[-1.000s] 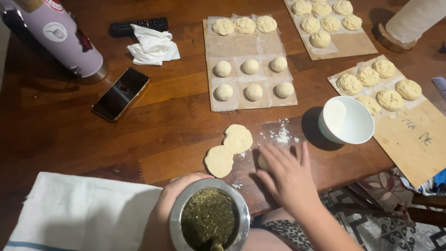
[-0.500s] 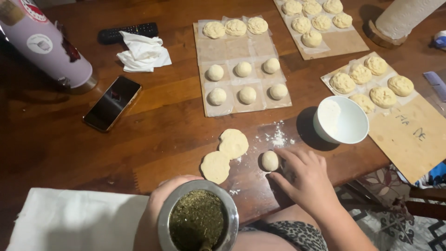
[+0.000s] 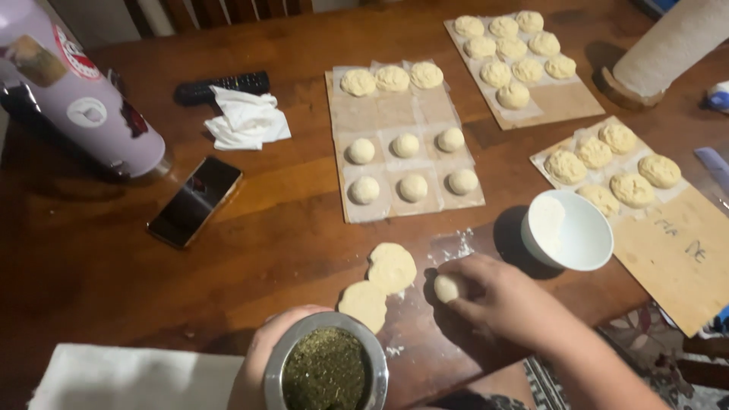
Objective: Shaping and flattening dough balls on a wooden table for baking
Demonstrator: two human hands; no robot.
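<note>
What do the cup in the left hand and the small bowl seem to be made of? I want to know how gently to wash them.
The cup looks like brushed metal, probably steel: its rim is grey with a dull sheen. The bowl looks like glazed ceramic, white and smooth, though plastic can't be ruled out.

Open brown table (image 3: 288, 228) between phone (image 3: 195, 201) and the two flattened dough discs (image 3: 382, 282); free passage there. Blocked to the right by white bowl (image 3: 571, 231), just beside the right hand (image 3: 501, 300) closed around a dough ball (image 3: 446, 288). Farther off, barred by paper sheet of dough balls (image 3: 406, 144). Near edge taken by metal cup (image 3: 326, 368) in the left hand (image 3: 262, 364). Far left crowded: lilac thermos (image 3: 83, 106), crumpled napkin (image 3: 247, 118), remote (image 3: 220, 86).
</note>
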